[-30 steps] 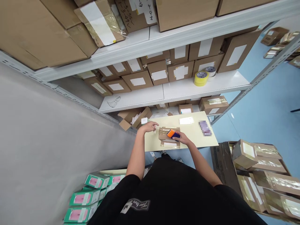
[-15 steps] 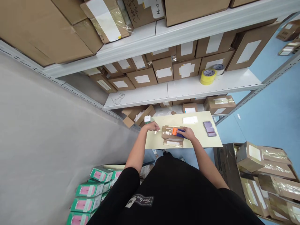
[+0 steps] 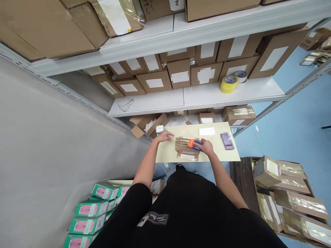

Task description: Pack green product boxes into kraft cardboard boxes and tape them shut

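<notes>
A small brown cardboard box [image 3: 187, 149] with shiny clear tape lies on the pale yellow tabletop [image 3: 165, 151]. Two of its white labels face me. My right hand [image 3: 207, 147] is closed around an orange and dark blue block-shaped tool [image 3: 194, 144], whose orange end rests over the box's taped top; its exact kind is unclear. Left of the box, my left hand [image 3: 164, 136] has its fingertips pinched together. A thin pale strip, apparently tape, runs from those fingertips to the box. Just behind that hand stands a small white-topped carton [image 3: 159, 129].
A white paper slip [image 3: 207, 131] and a blurred purple item [image 3: 227, 141] lie on the table. Shelves ahead hold brown boxes, yellow tape rolls [image 3: 229, 84] and glasses [image 3: 126, 105]. Green cartons [image 3: 84, 225] are stacked lower left; taped boxes [image 3: 289, 186] fill a large carton at right.
My left hand has drawn slightly away from the box, with the pale strip stretched between. The tool in my right hand is tilted a little more. The view has shifted slightly.
</notes>
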A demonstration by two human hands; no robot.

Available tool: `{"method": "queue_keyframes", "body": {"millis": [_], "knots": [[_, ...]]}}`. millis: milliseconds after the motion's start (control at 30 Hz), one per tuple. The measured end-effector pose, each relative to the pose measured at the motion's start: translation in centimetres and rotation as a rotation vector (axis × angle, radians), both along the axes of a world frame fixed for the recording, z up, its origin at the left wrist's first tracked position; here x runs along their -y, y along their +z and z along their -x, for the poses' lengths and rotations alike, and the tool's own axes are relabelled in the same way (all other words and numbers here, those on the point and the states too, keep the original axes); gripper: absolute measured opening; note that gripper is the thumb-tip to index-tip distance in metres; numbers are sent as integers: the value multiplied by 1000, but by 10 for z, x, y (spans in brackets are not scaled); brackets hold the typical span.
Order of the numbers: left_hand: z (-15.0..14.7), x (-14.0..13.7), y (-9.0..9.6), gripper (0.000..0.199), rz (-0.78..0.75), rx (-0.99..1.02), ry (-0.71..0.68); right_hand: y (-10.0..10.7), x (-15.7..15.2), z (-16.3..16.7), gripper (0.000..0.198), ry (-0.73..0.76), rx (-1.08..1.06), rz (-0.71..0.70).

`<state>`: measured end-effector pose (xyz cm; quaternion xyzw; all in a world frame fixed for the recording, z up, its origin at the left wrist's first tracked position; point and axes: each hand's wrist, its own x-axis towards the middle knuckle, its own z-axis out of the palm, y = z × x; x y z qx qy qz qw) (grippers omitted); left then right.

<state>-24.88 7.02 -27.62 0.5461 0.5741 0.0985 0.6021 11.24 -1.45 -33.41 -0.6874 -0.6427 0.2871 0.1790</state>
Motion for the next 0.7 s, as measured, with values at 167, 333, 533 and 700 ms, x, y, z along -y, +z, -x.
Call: {"method": "queue_keyframes", "body": {"millis": [167, 333, 533, 700], "knots": [[9, -1, -23, 27, -6, 2, 40, -3, -4, -1, 58, 41, 28, 31], [26, -1, -44, 25, -22, 12, 71, -1, -11, 4, 59, 63, 92, 58], [34, 1, -81, 19, -66, 18, 112, 11, -19, 21, 63, 106, 230, 151], [33, 1, -113, 29, -97, 67, 122, 14, -17, 31, 66, 111, 301, 171]]}}
